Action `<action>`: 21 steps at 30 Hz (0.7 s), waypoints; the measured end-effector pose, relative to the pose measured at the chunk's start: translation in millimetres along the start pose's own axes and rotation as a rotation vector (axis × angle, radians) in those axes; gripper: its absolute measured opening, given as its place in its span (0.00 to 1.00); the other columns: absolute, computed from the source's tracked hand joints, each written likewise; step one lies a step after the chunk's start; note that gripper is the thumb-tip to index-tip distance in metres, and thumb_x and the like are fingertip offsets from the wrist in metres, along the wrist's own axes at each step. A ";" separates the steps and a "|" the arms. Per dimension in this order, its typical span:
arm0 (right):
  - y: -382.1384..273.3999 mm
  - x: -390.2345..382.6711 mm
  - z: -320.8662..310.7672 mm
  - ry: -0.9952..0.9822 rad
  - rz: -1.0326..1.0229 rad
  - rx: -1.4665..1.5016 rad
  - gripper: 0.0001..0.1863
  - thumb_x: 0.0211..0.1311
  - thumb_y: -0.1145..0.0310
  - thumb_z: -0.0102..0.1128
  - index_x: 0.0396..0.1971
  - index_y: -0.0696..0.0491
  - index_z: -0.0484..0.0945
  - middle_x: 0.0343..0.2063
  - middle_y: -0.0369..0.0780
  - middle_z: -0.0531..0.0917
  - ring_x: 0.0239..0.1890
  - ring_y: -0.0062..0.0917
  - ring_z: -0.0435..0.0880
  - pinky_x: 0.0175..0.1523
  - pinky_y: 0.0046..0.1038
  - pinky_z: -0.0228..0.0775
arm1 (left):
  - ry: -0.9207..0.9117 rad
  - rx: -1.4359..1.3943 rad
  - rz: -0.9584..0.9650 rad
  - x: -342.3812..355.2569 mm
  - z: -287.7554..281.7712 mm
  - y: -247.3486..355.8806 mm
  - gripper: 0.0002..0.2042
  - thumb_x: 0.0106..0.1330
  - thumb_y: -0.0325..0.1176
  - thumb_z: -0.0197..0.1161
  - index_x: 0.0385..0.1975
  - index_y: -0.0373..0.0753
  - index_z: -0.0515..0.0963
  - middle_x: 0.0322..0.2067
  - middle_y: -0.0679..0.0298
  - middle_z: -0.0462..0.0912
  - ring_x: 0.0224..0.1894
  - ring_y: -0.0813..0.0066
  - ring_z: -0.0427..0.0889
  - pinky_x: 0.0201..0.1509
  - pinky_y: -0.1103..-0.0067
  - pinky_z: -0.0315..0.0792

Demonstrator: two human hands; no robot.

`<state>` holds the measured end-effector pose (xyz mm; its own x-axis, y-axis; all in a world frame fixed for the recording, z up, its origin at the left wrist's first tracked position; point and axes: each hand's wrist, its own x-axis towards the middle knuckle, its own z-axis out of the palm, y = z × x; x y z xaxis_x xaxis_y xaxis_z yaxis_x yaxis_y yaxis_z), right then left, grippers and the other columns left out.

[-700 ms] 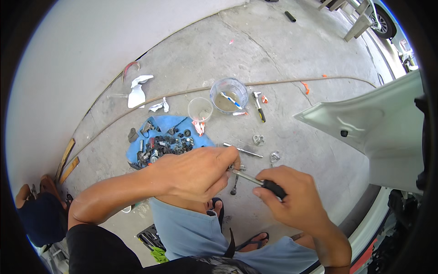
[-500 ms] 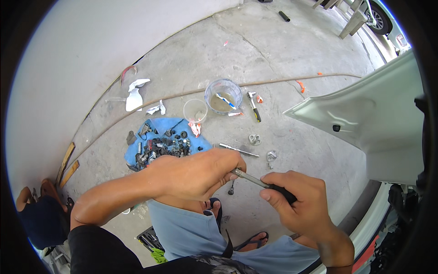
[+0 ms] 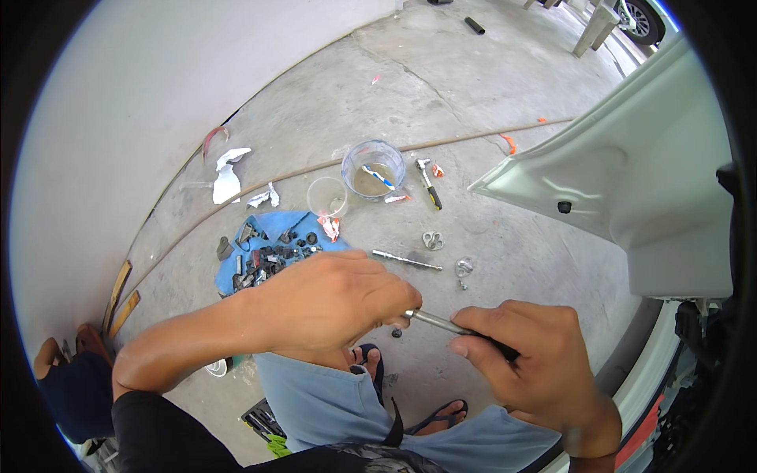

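Left hand [image 3: 339, 298]: fingers curled at the tip of the dark-handled tool [image 3: 432, 321]; from here I can't tell whether they pinch it.
Right hand [image 3: 538, 347]: wrapped round the handle; I'd keep the shaft straight between both hands, wrist steady.
Blue cloth [image 3: 274, 221]: one, heaped with dark parts.
Bucket [image 3: 374, 150]: one.
Ratchet [image 3: 429, 186]: one, right of the bucket.
Toothbrush [image 3: 378, 176]: one, inside the bucket.

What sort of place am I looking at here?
Probably a garage or car repair spot: a ratchet wrench lies on the concrete floor, small dark parts sit on a blue cloth, and a car wheel shows upper right.
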<state>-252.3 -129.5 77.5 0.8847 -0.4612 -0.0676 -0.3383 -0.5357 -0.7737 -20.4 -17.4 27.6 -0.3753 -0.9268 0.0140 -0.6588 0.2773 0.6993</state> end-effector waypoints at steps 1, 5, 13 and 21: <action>2.4 -0.6 -1.1 -0.027 0.008 0.067 0.10 0.55 0.75 0.69 0.37 0.58 0.84 0.21 0.42 0.82 0.17 0.26 0.79 0.25 0.25 0.68 | 0.030 0.068 0.060 0.5 -0.5 2.7 0.12 0.53 0.30 0.64 0.36 0.39 0.70 0.27 0.64 0.78 0.36 0.60 0.80 0.36 0.69 0.72; 3.8 -7.0 0.1 -0.176 0.011 0.302 0.13 0.62 0.71 0.65 0.45 0.57 0.82 0.26 0.45 0.84 0.20 0.27 0.82 0.27 0.24 0.72 | 0.059 0.331 0.204 -1.4 -8.3 24.2 0.09 0.52 0.34 0.62 0.27 0.40 0.69 0.17 0.68 0.71 0.23 0.68 0.76 0.27 0.73 0.68; -4.8 18.0 4.3 -0.158 0.247 0.467 0.11 0.66 0.72 0.61 0.45 0.59 0.78 0.18 0.38 0.80 0.18 0.14 0.73 0.25 0.20 0.62 | -0.005 0.346 0.219 19.6 -27.4 9.4 0.12 0.64 0.40 0.57 0.25 0.38 0.70 0.12 0.63 0.71 0.16 0.62 0.75 0.21 0.69 0.66; 29.1 70.1 65.2 0.001 0.220 0.879 0.10 0.70 0.66 0.54 0.43 0.57 0.72 0.23 0.37 0.78 0.26 0.15 0.74 0.30 0.21 0.63 | 0.144 0.266 0.002 -5.0 -38.5 -44.1 0.13 0.68 0.50 0.59 0.29 0.48 0.78 0.16 0.61 0.74 0.20 0.55 0.75 0.23 0.66 0.66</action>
<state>-179.2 -131.3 9.1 0.8284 -0.4904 -0.2708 -0.1325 0.2982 -0.9453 35.7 -34.8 24.2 -0.2930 -0.9473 0.1297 -0.8130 0.3182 0.4876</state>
